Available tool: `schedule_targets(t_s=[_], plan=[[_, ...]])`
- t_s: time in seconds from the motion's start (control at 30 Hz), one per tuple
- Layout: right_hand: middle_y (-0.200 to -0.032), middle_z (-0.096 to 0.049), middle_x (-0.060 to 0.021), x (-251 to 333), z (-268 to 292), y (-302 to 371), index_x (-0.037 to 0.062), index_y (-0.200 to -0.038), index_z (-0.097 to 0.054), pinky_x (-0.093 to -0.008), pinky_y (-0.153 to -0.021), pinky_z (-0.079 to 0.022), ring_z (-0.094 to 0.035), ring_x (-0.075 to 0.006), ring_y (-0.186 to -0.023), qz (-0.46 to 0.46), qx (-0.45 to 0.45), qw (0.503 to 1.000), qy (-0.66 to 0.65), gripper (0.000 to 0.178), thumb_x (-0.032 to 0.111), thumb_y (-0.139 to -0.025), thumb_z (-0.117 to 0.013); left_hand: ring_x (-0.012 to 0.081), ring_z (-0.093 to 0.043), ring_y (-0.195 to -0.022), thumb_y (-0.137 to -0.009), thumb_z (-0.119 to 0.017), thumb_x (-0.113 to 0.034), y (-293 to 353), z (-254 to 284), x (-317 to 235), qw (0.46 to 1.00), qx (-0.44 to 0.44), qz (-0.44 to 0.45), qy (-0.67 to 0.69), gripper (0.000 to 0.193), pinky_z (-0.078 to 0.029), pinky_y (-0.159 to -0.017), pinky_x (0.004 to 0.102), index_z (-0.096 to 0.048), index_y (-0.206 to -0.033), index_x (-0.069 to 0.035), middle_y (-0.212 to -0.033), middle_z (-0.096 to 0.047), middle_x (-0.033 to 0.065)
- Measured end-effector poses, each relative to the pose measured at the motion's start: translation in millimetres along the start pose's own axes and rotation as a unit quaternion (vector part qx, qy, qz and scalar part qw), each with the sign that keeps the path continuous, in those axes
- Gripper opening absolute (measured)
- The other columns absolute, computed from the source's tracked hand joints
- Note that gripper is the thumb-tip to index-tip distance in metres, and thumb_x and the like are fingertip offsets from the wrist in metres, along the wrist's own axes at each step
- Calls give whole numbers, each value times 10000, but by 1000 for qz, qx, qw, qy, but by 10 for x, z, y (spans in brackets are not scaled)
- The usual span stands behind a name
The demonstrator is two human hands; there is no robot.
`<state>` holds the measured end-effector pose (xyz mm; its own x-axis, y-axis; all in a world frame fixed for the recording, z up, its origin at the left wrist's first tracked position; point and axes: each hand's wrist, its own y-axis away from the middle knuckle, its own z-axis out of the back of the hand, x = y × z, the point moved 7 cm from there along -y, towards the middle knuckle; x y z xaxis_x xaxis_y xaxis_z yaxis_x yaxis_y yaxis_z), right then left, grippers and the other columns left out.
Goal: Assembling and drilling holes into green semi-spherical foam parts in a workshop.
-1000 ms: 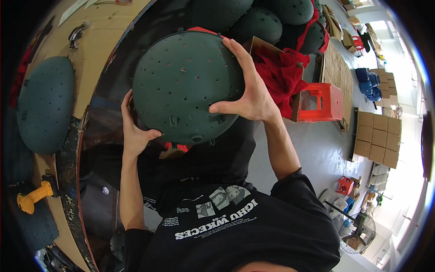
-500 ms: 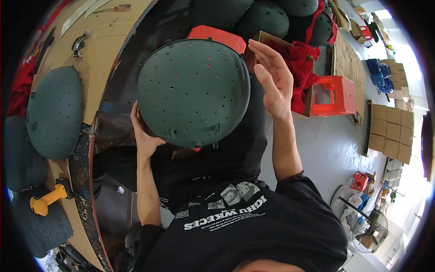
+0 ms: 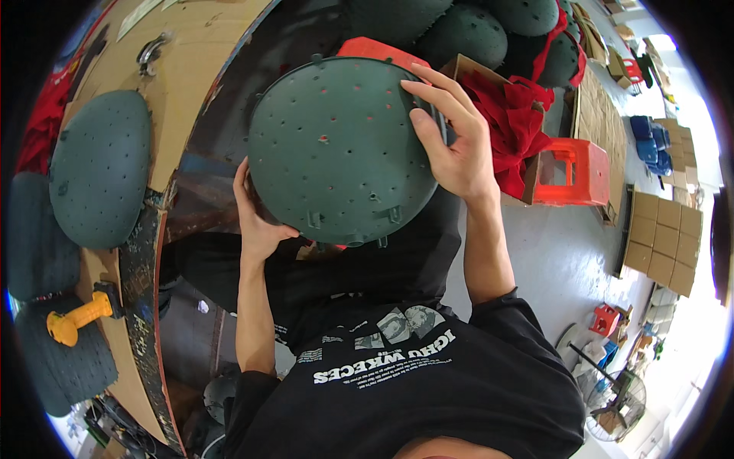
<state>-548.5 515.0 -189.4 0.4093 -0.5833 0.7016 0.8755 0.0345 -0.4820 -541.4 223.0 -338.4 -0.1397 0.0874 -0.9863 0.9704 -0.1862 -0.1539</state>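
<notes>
A dark green plastic dome shell [image 3: 336,145] dotted with small holes is in front of me, its rounded side toward me. Small tabs stick out along its near edge. My left hand [image 3: 260,229] grips the shell's lower left edge, with the thumb on the near rim and the fingers behind. At the upper right edge, my right hand [image 3: 459,141] has its fingers apart, with the thumb and fingertips over the shell's surface. Whether those fingertips press on it, I cannot tell.
On the bench at left lie another green shell [image 3: 99,168], a metal clamp-like piece [image 3: 151,55] and a yellow power tool [image 3: 80,315]. Red cloth [image 3: 508,115] fills a cardboard box beside a red stool [image 3: 577,172]. More shells [image 3: 462,37] are piled at the back.
My right hand has come in from beside the shell, so its fingers now overlap the shell's right edge. In the picture, the shell sits slightly further right, with my left hand still gripping it.
</notes>
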Motion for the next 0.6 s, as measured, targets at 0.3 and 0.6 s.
schedule_targets(t_s=[0.3, 0.6], plan=[[-1321, -614, -183, -136, 35, 10, -25, -1216, -644, -367, -1071, -410, -575, -271, -1240, -33, -10, 998, -58, 308, 40, -920, -586, 303, -375, -1397, -446, -984, -483, -86, -101, -275, 999, 29, -2, -38, 1420, -301, -1161, 443, -191, -1527, -17, -1504, -360, 162], [-1531, -387, -226, 169, -10, 23, -1, -1395, -513, -467, -1138, -332, -386, -394, -1414, 35, 95, 995, -17, 764, 351, -776, -790, 296, -392, -1362, -493, -990, -390, -223, -100, -399, 997, 35, 3, -67, 1334, -311, -1157, 423, -223, -1519, -17, -1470, -378, 157]])
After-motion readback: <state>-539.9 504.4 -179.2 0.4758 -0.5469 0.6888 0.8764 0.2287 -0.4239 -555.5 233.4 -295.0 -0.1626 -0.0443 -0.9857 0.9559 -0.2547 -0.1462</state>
